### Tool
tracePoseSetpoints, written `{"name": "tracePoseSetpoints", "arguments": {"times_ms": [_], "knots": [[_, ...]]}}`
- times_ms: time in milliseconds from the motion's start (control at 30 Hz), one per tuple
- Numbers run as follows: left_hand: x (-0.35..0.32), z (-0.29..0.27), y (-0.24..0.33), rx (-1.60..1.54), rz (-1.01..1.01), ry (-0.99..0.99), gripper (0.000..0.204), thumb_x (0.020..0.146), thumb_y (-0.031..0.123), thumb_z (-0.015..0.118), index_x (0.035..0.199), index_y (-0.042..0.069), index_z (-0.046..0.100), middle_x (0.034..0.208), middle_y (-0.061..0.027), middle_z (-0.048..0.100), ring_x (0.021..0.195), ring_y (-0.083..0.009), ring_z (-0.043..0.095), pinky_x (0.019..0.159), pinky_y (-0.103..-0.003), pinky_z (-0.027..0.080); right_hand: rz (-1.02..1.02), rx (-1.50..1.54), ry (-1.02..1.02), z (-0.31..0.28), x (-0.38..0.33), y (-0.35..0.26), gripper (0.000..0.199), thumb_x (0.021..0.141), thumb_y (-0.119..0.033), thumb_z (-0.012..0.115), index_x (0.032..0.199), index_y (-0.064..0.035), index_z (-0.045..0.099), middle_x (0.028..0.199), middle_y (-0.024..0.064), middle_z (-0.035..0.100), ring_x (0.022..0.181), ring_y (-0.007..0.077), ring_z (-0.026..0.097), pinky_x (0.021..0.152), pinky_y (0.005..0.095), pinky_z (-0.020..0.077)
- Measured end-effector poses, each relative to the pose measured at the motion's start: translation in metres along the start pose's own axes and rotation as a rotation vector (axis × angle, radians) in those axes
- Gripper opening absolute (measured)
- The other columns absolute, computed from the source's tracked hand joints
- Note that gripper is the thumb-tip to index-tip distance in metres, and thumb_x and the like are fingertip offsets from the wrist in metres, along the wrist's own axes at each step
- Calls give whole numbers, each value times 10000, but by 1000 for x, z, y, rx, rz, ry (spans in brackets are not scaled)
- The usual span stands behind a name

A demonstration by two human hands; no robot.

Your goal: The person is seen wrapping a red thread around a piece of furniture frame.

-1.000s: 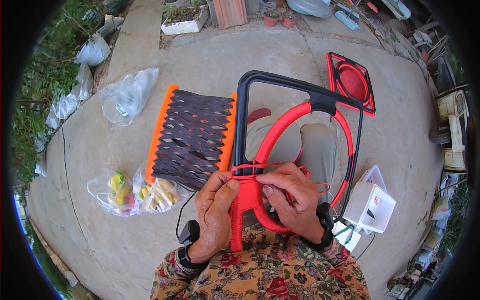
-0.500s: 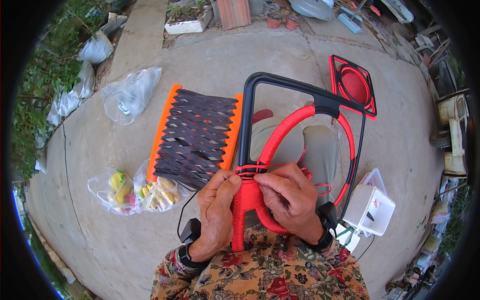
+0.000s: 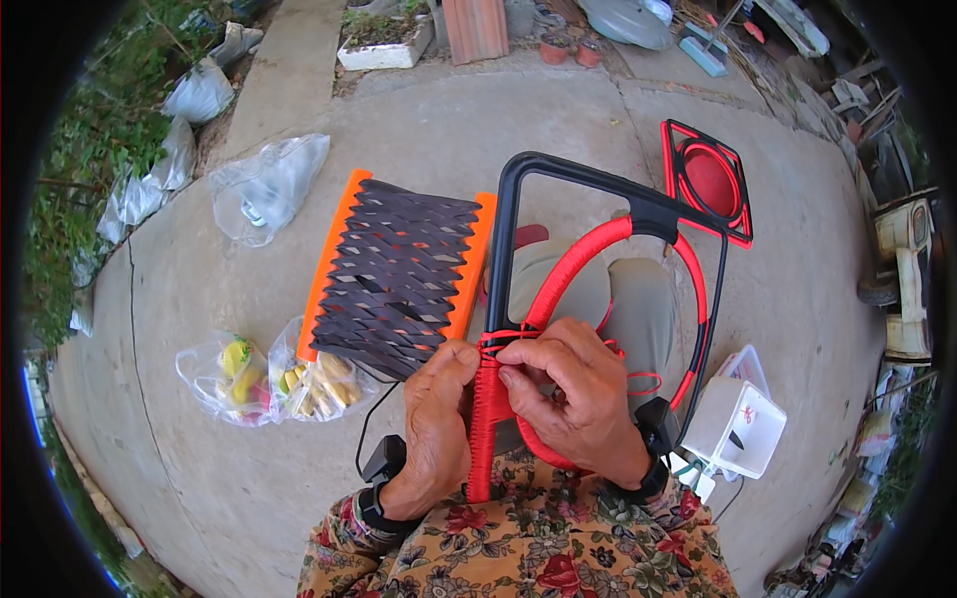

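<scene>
Black frame (image 3: 518,214) upright on lap, red cord (image 3: 485,399) wrapping lower bar.

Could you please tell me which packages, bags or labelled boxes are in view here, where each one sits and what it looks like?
White box: on the concrete right of the hands, squarish, open top, small red mark.
Two clear bags: left of the hands, holding yellow and reddish items.
Clear crumpled bag: upper left on the concrete, pale item inside.
Whitish filled bags: along the grassy left edge.

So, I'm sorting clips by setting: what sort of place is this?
Probably an outdoor yard: a bare cracked concrete floor, green weeds along its edge, and small terracotta plant pots beyond.
</scene>
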State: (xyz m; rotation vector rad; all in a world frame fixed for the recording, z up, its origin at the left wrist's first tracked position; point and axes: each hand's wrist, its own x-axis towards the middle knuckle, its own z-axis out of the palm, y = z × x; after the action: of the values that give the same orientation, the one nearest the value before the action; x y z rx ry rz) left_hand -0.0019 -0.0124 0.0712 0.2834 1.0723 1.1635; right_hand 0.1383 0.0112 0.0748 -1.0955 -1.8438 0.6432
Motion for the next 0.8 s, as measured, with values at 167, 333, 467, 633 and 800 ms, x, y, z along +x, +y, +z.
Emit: {"name": "tracePoseSetpoints", "arguments": {"times_ms": [167,333,467,633,800], "knots": [[0,-5,-2,-6,-11,-31,195,954,189,478,848,52,568,756,42,527,679,-23,463,615,-204,384,1,-21,14,4,1,-3,249,675,43,746,888,-34,641,718,46,547,605,179,491,526,297,377],[0,-8,-3,69,6,-21,214,950,207,444,854,39,537,779,5,508,730,-73,467,667,-253,385,-1,-79,25,6,3,-8,245,678,38,731,891,-44,642,706,37,541,621,192,492,585,317,369],[-3,-6,-3,121,51,22,218,931,192,459,802,44,555,708,55,444,650,-31,366,573,-220,298,-28,-142,-33,5,4,-14,250,690,-14,722,910,-55,609,714,40,531,646,214,510,602,345,335],[-3,-8,-10,95,89,39,207,933,187,470,805,46,551,712,56,442,648,-34,364,576,-225,301,-41,-188,-42,13,4,-14,222,713,-31,703,902,-74,595,710,38,528,652,211,512,615,341,321],[-1,-10,-5,64,29,33,198,952,182,482,824,53,564,725,51,472,655,-44,400,593,-227,335,-11,-100,-100,10,3,-10,207,743,-21,687,932,-61,614,720,46,539,654,215,527,628,335,344]]}}
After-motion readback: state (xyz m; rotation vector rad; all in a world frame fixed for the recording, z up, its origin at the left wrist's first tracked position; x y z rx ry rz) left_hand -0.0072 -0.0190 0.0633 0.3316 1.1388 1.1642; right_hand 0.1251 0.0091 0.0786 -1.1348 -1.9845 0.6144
